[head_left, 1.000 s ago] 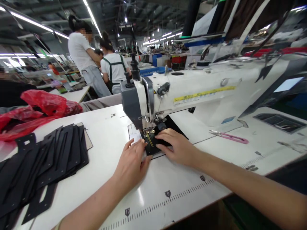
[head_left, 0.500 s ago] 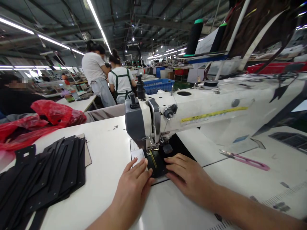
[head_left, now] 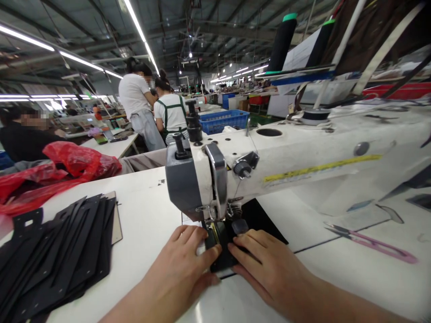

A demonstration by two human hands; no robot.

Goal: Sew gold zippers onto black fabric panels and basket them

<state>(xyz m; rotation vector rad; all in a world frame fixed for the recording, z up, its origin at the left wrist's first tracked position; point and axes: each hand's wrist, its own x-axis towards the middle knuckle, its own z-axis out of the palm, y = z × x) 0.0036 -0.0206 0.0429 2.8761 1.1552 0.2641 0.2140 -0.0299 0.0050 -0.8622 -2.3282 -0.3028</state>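
Note:
A black panel (head_left: 261, 220) lies under the needle area of a white sewing machine (head_left: 218, 179). A gold-toothed zipper (head_left: 214, 232) runs along its left part, just below the presser foot. My left hand (head_left: 185, 260) rests at the panel's left edge, fingers stretched, with the thumb on the panel beside the zipper. On the panel's right side, my right hand (head_left: 269, 260) lies with fingers extended and pressing down. Neither hand is wrapped around anything. The machine head hides the needle point, and my hands cover parts of the panel's edges.
Cut black strips (head_left: 60, 255) lie in a fanned stack at left, near a red plastic bag (head_left: 74, 161). Pink-handled thread snips (head_left: 373, 244) lie at right on the white table (head_left: 141, 220). Beyond are a blue basket (head_left: 225, 121) and co-workers (head_left: 138, 103).
The view has drawn closer to the machine. My left thumb has come onto the panel beside the zipper, and my left fingers have shifted along its edge. My right hand stays on the panel.

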